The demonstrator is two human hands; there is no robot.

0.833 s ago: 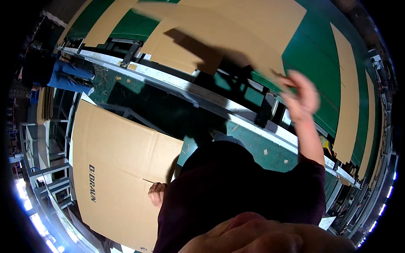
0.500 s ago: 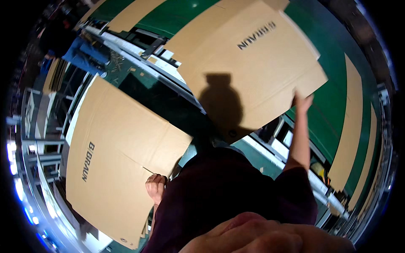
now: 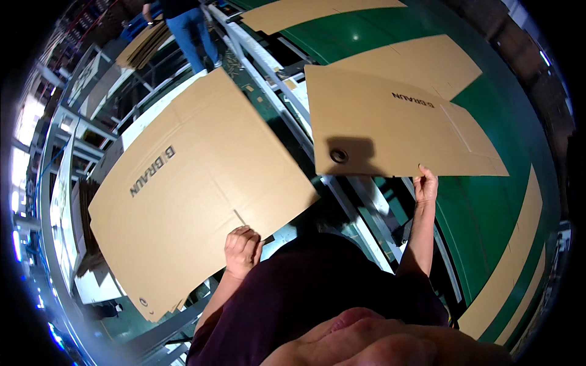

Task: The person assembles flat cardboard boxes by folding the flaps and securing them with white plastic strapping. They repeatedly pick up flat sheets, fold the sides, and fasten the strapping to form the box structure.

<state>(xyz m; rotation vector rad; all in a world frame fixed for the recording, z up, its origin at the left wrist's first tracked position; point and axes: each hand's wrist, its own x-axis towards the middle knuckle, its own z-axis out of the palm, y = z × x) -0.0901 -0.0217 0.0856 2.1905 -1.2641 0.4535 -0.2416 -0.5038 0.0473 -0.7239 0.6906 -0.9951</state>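
Note:
My right hand [image 3: 426, 185] is closed on the near edge of a flat brown cardboard sheet [image 3: 378, 119], thumb on top and fingers underneath. The sheet is tilted over the green conveyor belt and bears dark print, a round mark and a shadow. My left hand [image 3: 242, 251] is curled at the near edge of another large printed cardboard sheet [image 3: 183, 183], beside a slot cut in it. A small dark piece sticks out beside its fingers; what it is I cannot make out. That sheet lies on top of a stack to my left.
More cardboard sheets lie on the green belt [image 3: 470, 238], one sheet [image 3: 421, 61] beyond the held one and another [image 3: 513, 262] at the right. Metal rails [image 3: 262, 58] edge the belt. At the far left a person [image 3: 189, 33] stands by stacked cardboard [image 3: 145, 46].
The sheet at my right hand has swung round and now tilts, showing another cardboard sheet beyond it. My view has turned, and my left hand remains at the stack's near edge.

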